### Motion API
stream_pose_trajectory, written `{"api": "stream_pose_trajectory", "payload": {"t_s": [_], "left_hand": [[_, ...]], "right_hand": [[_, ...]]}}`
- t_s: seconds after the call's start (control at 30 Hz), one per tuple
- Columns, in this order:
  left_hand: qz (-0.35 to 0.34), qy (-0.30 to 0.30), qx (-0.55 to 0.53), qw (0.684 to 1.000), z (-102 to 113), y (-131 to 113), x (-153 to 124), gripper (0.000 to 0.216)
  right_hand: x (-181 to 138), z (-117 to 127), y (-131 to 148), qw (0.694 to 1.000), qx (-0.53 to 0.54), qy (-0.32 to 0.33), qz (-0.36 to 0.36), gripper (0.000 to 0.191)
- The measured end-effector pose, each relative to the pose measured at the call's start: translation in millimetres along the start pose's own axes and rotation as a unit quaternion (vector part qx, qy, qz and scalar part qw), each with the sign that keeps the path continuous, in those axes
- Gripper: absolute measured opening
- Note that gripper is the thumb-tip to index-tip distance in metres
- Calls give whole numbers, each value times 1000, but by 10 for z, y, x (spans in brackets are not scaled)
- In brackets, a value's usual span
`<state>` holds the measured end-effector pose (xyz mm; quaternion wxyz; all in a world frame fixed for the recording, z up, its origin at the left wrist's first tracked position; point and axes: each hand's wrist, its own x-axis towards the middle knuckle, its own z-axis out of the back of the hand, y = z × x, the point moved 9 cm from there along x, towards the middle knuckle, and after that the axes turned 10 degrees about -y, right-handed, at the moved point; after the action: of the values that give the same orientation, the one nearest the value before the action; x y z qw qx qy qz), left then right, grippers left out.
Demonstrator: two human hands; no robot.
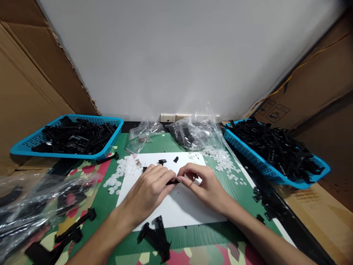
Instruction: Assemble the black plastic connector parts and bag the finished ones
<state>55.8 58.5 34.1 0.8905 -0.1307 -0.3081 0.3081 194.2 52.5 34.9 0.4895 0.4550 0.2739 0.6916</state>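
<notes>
A plain pale grey wall (176, 59) stands behind a table with a shiny green cover (202, 237). A flat white sheet of paper (190, 211) lies on it. Over the paper, between both hands, is a small dark plastic piece (173, 182), mostly hidden by fingers. The left hand (154, 182) is curled tight around it. The right hand (202, 183) has its thumb and first finger pinched together at the right end. I cannot tell if a tiny part is in that pinch too.

To do this well, I think the left hand should keep the piece very still, while the right fingers press gently and straight. Working low over the paper should help, as any tiny part that drops would show up on white. The thin, shiny metal bits (138, 163) near the paper's top left look easy to knock away.

I see no brand name. The big brown cardboard box (317, 79) on the right has printed picture signs (274, 110), too blurry to read. The paper has one small mark (178, 193), maybe a letter.
</notes>
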Motion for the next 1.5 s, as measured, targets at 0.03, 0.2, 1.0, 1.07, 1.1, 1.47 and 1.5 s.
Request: {"api": "stream_pose_trajectory", "payload": {"t_s": [0.03,0.2,1.0,1.07,1.1,1.47,1.5], "left_hand": [[5,-4,-6,1000,1,9,0,7],[12,-34,-47,998,31,10,0,13],[205,-54,-172,962,-9,255,-39,22],[204,-56,-184,960,-1,265,-33,23],[204,-56,-188,959,0,270,-30,24],[237,-125,-145,952,152,370,-49,17],[243,-135,-144,950,168,390,-58,16]], "right_hand": [[1,-7,-15,1000,-1,7,-5,14],[4,-33,-68,999,20,23,-22,10],[13,398,51,973,-129,-108,160,15],[19,416,56,977,-116,-110,138,14],[23,429,52,979,-113,-112,126,13],[127,649,-568,965,-245,-72,-51,11],[129,647,-604,962,-259,-67,-56,11]]}}
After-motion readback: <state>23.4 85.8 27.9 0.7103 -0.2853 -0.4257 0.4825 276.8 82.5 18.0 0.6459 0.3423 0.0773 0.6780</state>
